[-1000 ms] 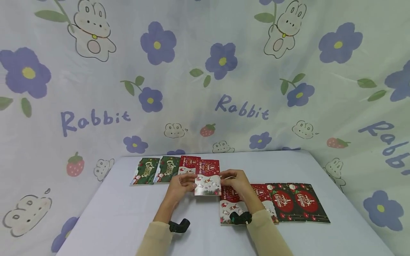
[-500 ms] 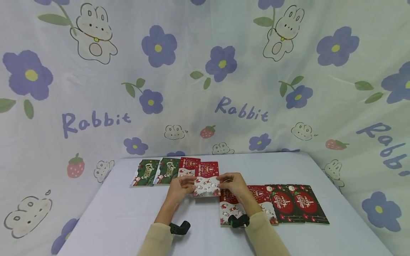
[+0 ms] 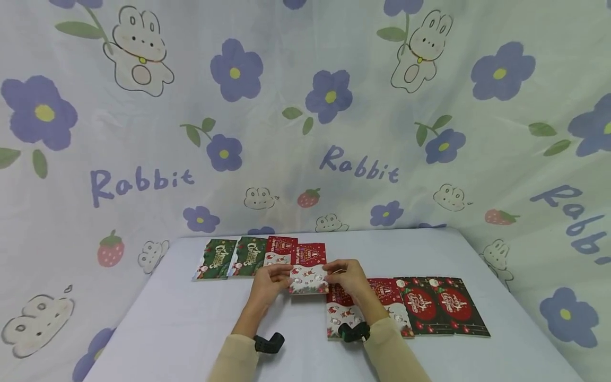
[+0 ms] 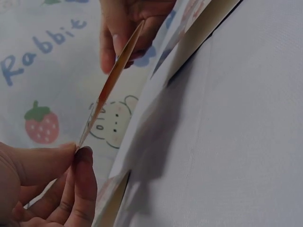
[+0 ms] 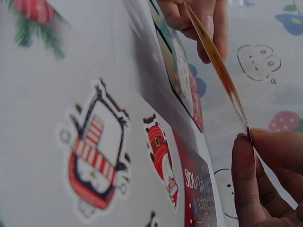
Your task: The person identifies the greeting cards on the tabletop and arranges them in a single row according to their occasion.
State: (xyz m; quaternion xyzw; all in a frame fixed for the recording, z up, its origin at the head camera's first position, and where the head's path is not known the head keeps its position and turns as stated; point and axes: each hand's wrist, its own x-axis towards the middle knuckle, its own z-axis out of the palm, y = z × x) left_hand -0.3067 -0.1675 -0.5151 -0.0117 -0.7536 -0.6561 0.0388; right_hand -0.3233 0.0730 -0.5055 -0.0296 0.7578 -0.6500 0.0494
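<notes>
Far left on the pale table (image 3: 167, 323) lie two green Christmas cards (image 3: 231, 257) side by side, and just beside them a red card (image 3: 280, 248) that overlaps the second green one's edge. All three sit near the table's back edge, under the rabbit-print cloth (image 3: 305, 116) that hangs behind as a backdrop.

Next comes the person's left hand (image 3: 271, 278), thumb and fingers pinching the left edge of a red-and-white card (image 3: 307, 268) held a little above the table, roughly in the middle. The left wrist view shows that card edge-on (image 4: 111, 82), thumb and forefinger pressed together on its near corner. The card looks slightly bowed, though from that angle it is hard to be sure.

The right hand (image 3: 346, 276) pinches the card's opposite edge; in the right wrist view its thumb and forefinger close on the corner of the card (image 5: 218, 66), with the left hand (image 5: 199, 19) gripping the far end.

Under and right of the right hand lies a row of four overlapping cards: two red-and-white ones (image 3: 389, 307), then two dark ones with red ovals (image 3: 444, 305), reaching toward the table's right side.
</notes>
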